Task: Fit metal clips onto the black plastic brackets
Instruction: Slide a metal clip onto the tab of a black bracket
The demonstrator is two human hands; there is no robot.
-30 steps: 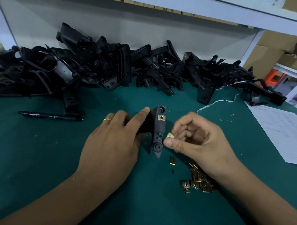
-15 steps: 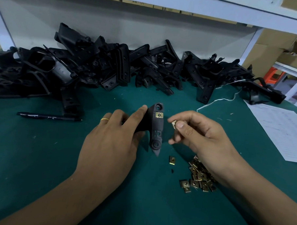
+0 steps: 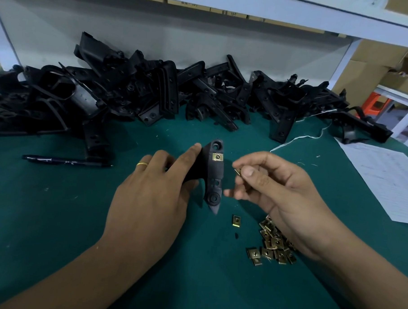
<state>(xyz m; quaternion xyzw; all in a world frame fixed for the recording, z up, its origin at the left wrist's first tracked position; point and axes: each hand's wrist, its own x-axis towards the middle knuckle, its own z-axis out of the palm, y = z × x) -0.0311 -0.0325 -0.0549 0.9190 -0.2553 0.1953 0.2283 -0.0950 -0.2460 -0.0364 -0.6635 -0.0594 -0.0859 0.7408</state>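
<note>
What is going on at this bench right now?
A person is fitting clips onto brackets. The left hand holds a black bracket upright on the green table; one brass clip already sits near its top. The right hand pinches another clip beside the bracket, not yet on it. Loose clips lie below the right hand, and more brackets are heaped behind.

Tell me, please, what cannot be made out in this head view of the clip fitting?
- Bracket: its left part is hidden behind the left hand.
- Clip pinched by the right hand: seen edge-on, shape unreadable.
- Clip pile: partly covered by the right wrist.
- Paper sheet: print too small, cut by the right edge.
</note>
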